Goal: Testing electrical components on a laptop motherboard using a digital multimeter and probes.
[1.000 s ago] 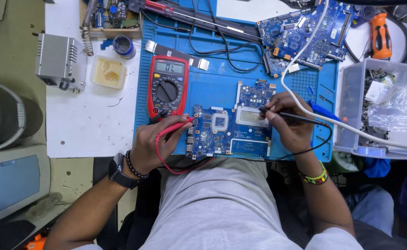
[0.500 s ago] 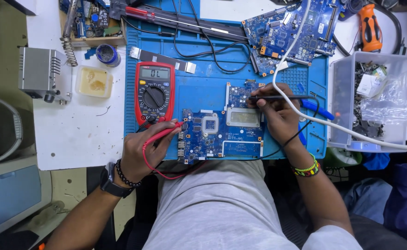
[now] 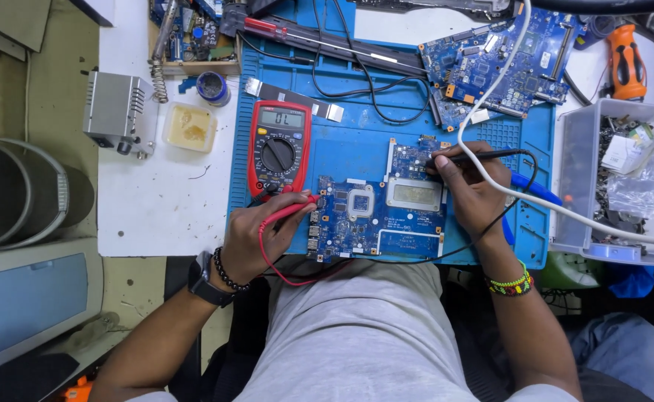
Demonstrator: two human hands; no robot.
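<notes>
A blue board (image 3: pixel 375 216) lay at the worktop's near edge. The left hand (image 3: pixel 256 238) pinched a red probe (image 3: pixel 289 211) at the board's left side; the right hand (image 3: pixel 472 193) gripped a black probe (image 3: pixel 476 156), tip apparently touching the far end. The meter (image 3: pixel 278 147) faced the person, readable.

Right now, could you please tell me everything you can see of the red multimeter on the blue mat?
The red multimeter lies flat and face up on the blue mat, left of the blue circuit board. Its casing looks like red rubbery plastic around a dark face, with a grey display lit at the top, a round black dial in the middle and lead sockets below. Leads plug into its lower end; no hand touches it.
</notes>
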